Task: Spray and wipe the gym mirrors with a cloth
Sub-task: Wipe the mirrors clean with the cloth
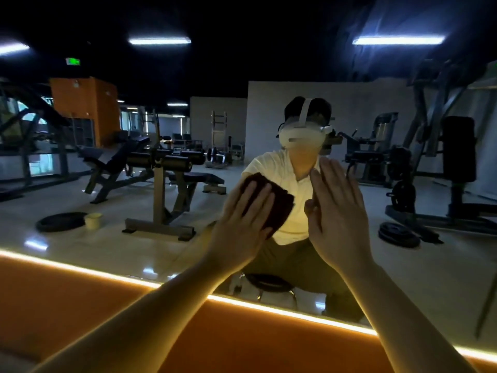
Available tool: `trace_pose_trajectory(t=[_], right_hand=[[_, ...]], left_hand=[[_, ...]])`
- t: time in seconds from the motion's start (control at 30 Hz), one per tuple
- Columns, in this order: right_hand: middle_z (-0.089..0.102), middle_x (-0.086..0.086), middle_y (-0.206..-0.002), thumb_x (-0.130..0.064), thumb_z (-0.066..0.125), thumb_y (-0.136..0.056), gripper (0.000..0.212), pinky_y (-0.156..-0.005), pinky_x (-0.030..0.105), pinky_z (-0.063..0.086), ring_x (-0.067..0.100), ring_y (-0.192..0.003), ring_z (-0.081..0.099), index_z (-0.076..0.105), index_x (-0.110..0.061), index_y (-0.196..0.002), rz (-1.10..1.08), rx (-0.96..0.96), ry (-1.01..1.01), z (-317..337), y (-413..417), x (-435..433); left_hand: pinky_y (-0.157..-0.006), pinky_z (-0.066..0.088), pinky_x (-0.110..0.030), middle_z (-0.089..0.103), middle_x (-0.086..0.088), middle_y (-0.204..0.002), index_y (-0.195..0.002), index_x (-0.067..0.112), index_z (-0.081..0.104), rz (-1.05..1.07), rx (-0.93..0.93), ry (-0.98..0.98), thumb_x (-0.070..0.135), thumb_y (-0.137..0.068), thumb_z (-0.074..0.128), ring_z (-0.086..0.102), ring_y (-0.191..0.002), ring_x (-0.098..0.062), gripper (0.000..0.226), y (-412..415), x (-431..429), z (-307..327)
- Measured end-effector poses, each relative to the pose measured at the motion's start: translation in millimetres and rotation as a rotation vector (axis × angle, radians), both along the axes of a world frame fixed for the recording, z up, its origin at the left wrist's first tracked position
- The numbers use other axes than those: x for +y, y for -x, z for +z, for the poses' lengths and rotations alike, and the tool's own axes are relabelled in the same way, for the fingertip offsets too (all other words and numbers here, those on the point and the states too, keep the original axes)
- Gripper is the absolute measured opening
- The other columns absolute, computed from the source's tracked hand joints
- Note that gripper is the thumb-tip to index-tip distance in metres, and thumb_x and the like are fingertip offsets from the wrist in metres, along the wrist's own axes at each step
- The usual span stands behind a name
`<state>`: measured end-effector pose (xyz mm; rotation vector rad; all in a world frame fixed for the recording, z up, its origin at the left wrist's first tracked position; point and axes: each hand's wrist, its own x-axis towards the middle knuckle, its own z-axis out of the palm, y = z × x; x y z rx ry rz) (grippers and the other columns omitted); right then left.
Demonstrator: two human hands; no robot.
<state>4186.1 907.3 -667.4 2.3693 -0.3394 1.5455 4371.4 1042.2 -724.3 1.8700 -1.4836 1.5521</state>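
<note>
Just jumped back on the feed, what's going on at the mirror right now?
A person is wiping the gym mirror. The left hand presses a dark cloth flat against the glass with straight fingers. The right hand is open beside it, palm toward the mirror, holding nothing; whether it touches the glass is unclear. The reflection shows the person seated low on a stool, close to the lit strip along the mirror's bottom edge.
</note>
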Motion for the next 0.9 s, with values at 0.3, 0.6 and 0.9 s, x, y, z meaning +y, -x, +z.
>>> trace_pose_trajectory(t=[0.3, 0.6, 0.9], right_hand=[[0.019, 0.014, -0.17, -0.02, 0.047, -0.097, 0.061, -0.125, 0.058, 0.019, 0.029, -0.159, 0.011, 0.039, -0.005, -0.156, -0.025, -0.052, -0.039, -29.0, -14.8, 13.4], [0.016, 0.017, -0.17, -0.013, 0.052, -0.095, 0.07, -0.124, 0.059, 0.022, 0.031, -0.159, 0.014, 0.03, -0.003, -0.16, -0.075, 0.135, 0.089, -85.1, 33.6, -20.0], [0.017, 0.014, -0.171, -0.02, 0.043, -0.1, 0.065, -0.124, 0.059, 0.022, 0.029, -0.159, 0.015, 0.027, -0.005, -0.161, -0.1, 0.161, 0.068, -84.2, 43.7, -32.5]], left_hand=[[-0.125, 0.023, -0.066, 0.013, -0.028, -0.17, -0.159, -0.01, 0.022, 0.078, 0.301, 0.175, 0.033, -0.108, 0.041, 0.014, -0.158, -0.048, 0.069, -63.4, 87.2, -85.5], [-0.132, -0.002, -0.049, -0.005, -0.014, -0.175, -0.166, 0.006, 0.001, -0.091, 0.131, -0.042, 0.037, -0.105, 0.042, -0.004, -0.161, -0.037, 0.08, 24.9, -7.6, -124.8], [-0.131, -0.001, -0.048, 0.011, -0.01, -0.173, -0.162, 0.012, 0.018, -0.17, -0.285, -0.346, 0.027, -0.097, 0.047, -0.004, -0.161, -0.034, 0.073, 58.9, -44.8, -114.6]])
